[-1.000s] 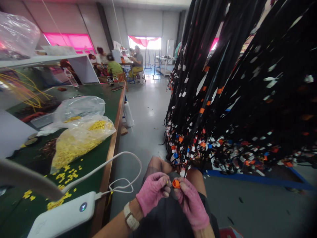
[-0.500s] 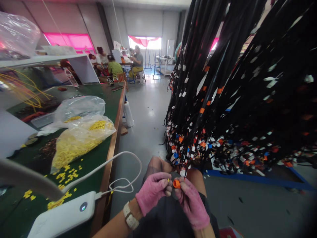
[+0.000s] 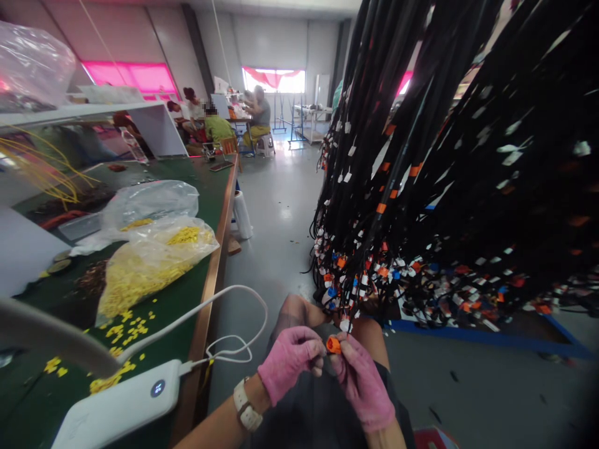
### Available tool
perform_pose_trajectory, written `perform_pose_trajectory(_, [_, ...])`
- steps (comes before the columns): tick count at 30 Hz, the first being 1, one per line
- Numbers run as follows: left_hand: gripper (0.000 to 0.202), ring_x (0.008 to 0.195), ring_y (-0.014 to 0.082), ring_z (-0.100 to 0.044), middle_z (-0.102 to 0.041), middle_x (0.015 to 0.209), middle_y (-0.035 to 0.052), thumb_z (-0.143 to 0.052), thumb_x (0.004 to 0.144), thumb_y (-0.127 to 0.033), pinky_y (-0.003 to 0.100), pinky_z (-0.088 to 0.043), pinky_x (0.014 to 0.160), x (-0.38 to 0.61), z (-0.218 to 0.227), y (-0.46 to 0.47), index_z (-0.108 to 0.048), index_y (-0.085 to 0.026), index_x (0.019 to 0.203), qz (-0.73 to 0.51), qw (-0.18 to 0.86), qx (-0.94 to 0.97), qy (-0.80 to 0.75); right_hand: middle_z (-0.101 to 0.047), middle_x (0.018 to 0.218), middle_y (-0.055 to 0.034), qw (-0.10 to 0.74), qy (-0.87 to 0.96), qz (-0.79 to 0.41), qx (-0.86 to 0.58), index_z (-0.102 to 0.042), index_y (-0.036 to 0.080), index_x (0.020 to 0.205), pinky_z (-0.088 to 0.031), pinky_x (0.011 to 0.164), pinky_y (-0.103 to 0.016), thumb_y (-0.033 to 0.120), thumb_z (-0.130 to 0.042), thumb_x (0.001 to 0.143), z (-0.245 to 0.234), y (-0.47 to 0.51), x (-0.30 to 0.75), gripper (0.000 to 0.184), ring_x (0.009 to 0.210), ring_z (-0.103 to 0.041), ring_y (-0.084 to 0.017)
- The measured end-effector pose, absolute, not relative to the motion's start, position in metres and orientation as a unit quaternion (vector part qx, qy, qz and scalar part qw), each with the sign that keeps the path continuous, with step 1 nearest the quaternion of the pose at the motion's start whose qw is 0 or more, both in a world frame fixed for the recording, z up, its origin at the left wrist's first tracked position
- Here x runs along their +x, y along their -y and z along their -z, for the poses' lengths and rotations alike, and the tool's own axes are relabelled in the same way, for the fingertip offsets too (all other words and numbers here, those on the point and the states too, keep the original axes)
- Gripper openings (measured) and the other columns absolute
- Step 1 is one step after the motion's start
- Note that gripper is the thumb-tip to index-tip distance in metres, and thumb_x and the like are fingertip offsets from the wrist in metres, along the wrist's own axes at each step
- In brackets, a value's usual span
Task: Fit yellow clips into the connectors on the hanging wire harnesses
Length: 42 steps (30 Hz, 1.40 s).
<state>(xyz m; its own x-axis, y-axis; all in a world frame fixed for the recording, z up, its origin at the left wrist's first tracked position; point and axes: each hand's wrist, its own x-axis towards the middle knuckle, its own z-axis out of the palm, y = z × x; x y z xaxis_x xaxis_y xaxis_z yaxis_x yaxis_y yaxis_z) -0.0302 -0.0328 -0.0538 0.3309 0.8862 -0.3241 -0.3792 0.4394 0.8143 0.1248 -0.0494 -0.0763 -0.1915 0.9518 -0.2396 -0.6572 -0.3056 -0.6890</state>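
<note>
Over my lap, my right hand (image 3: pixel 362 380), in a pink glove, is closed on an orange connector (image 3: pixel 333 345) whose open face points left. A black cable from the hanging bundle appears to run down to it. My left hand (image 3: pixel 290 358), gloved in pink too, is closed in a pinch just left of the connector. Whatever its fingertips hold, if anything, is hidden. On the green table to the left, small yellow pieces (image 3: pixel 128 330) lie loose beside a clear plastic bag (image 3: pixel 154 262) full of the same pieces.
Black cables (image 3: pixel 369 156) with white, orange and blue ends hang close on my right, over a blue-edged frame (image 3: pixel 477 337). A white power bank (image 3: pixel 124 405) with a white cord (image 3: pixel 224 290) lies at the table's near edge. Several people sit working farther back.
The yellow piece that showed at my left fingertips is no longer visible. Those fingers have shifted slightly toward the connector, which has turned a little in my right hand.
</note>
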Motion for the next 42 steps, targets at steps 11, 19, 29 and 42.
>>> perform_pose_trajectory(11, [0.023,0.054,0.0123,-0.056,-0.060,0.060,0.0050,-0.071,0.064,-0.027,0.025,-0.049,0.054,-0.028,0.045,0.032,-0.061,-0.008,0.073,-0.448,0.712,0.327,-0.432,-0.067,0.099,-0.0047,0.553,0.221,-0.732,-0.331,-0.069,0.022,0.093,-0.053,0.077,-0.023,0.021,-0.072,0.070,0.094,0.050,0.124,0.023,0.091,-0.063,-0.016])
perform_pose_trajectory(19, [0.007,0.052,0.0100,-0.051,-0.058,0.056,0.0014,-0.060,0.067,-0.015,0.020,-0.042,0.051,-0.028,0.037,0.032,-0.065,-0.011,0.069,-0.440,0.638,0.429,-0.464,-0.070,0.094,-0.0052,0.546,0.149,-0.763,-0.314,-0.067,0.019,0.096,-0.053,0.073,-0.019,0.022,-0.073,0.070,0.090,0.050,0.122,0.027,0.085,-0.065,-0.013])
perform_pose_trajectory(29, [0.002,0.066,0.0137,-0.055,-0.062,0.067,0.0024,-0.064,0.066,-0.013,0.021,-0.044,0.064,-0.027,0.043,0.036,-0.065,-0.014,0.067,-0.464,0.551,0.497,-0.484,-0.068,0.097,-0.0049,0.533,0.188,-0.763,-0.313,-0.066,0.019,0.098,-0.052,0.073,-0.019,0.025,-0.069,0.075,0.084,0.052,0.121,0.025,0.082,-0.064,-0.013])
perform_pose_trajectory(42, [0.003,0.067,0.0130,-0.054,-0.061,0.069,0.0011,-0.063,0.067,-0.012,0.022,-0.044,0.065,-0.026,0.038,0.038,-0.062,-0.014,0.067,-0.449,0.521,0.522,-0.505,-0.065,0.086,-0.0028,0.522,0.224,-0.758,-0.322,-0.068,0.017,0.093,-0.050,0.067,-0.018,0.024,-0.068,0.075,0.076,0.050,0.120,0.019,0.073,-0.061,-0.010])
